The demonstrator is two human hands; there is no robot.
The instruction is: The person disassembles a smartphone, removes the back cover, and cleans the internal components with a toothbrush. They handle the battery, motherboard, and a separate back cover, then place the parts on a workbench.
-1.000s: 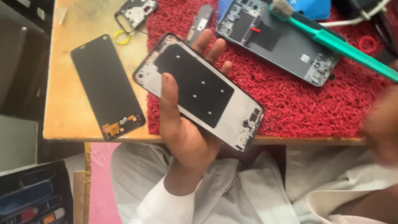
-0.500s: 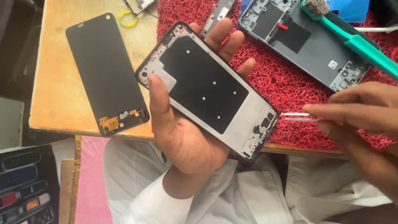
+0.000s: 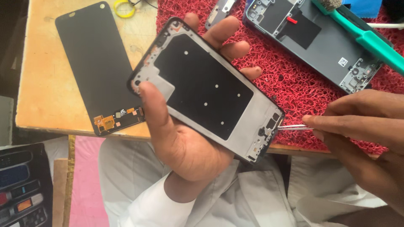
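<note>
— hands first: what is each one doing?

— left hand [image 3: 185, 138] is cupped under a phone middle frame [image 3: 206, 88], thumb laid across its near long edge, fingers wrapped round the far edge. right hand [image 3: 362, 130] has its fingers pinched together on thin metal tweezers [image 3: 292, 127].

— where does that frame sit?

— off the surface, tilted, held over the front edge of the wooden table [image 3: 46, 96] and partly above the red mesh mat [image 3: 294, 88]. its inner side faces up: a black sheet in the middle, grey metal around it.

— and the tweezers?

— their tips meet the frame's lower corner, right by the small black parts there. whether they grip anything is too small to tell.

— what else lies about?

— a black display panel [image 3: 94, 63] flat on the bare wood to the left, an orange flex tab at its near end. on the mat further back, a grey phone body [image 3: 311, 38] lying open, and a green-handled brush [image 3: 366, 33] across it. a yellow ring [image 3: 124, 8] near the table's far edge. pale clothing in the lap below.
</note>
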